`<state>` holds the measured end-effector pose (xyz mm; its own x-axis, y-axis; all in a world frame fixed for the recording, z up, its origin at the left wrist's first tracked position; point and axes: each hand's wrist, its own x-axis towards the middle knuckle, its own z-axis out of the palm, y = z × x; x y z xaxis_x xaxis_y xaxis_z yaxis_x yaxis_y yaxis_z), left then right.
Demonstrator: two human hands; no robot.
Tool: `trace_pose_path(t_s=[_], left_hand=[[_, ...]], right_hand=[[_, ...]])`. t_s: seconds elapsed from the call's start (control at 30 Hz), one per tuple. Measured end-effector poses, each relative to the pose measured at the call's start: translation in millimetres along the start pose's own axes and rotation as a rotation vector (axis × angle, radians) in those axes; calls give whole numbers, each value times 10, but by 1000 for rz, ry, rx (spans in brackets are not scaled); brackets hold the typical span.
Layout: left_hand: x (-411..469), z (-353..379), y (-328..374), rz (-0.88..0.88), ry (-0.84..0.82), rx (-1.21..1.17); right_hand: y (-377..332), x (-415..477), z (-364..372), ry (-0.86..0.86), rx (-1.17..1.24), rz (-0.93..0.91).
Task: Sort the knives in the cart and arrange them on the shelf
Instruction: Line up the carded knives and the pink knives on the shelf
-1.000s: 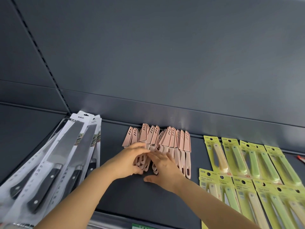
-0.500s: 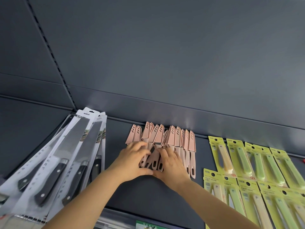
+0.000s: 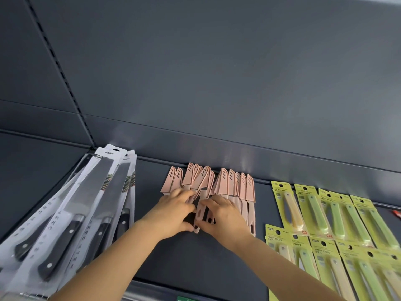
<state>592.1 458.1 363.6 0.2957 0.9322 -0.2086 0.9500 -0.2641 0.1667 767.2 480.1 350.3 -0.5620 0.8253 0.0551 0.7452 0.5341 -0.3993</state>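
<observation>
Several pink sheathed knives (image 3: 225, 183) lie in a fanned row on the dark shelf (image 3: 195, 261), tips toward the back wall. My left hand (image 3: 171, 216) covers the handles of the left half of the row, fingers curled over them. My right hand (image 3: 223, 216) lies over the handles of the middle ones, its fingers pinching a pink handle (image 3: 198, 216) between both hands. The rightmost pink knives (image 3: 249, 192) lie untouched and parallel.
Large black-handled knives in white blister packs (image 3: 71, 213) are stacked at the left, overhanging the shelf's front. Yellow-green fruit-knife packs (image 3: 334, 216) lie in two rows at the right. The shelf's back wall (image 3: 217, 83) rises right behind the pink knives.
Both hands have drawn closer together over the middle handles. The pink knives on the left have shifted and now overlap more steeply, leaving a gap in the row.
</observation>
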Motion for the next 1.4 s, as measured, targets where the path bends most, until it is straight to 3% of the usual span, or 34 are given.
trace_pose_path(t_s=[0.27,0.4,0.6,0.7,0.8,0.9,0.97,1.13,1.27,1.4], left_hand=[[-52,64,-79,-26,86,-324],[-123,24,-237,-48,101,-348],[-194,0,-268,-105,184,-389],[-171,-28,-239,-324,256,-457],[-93,12,-225,-572,113,-459],[-11,53,-148,-552,49,-429],[65,80,-97,-504,29,-425],[251,113,-64,-456,16,-443],[244,30,-59,-445,54,-543],[104,-49,-185,-457,10,-382]], right_hand=[[62,-18,-1,-98,-5,-2],[62,-25,45,-158,-126,-65],[76,-2,51,-74,-113,-106],[54,6,25,-2,-127,-92],[83,32,-92,160,-69,95],[255,20,-222,172,95,418],[381,-13,-240,155,165,523],[491,-67,-195,-128,104,451],[516,-44,-243,-105,155,402],[521,-88,-349,-209,17,249]])
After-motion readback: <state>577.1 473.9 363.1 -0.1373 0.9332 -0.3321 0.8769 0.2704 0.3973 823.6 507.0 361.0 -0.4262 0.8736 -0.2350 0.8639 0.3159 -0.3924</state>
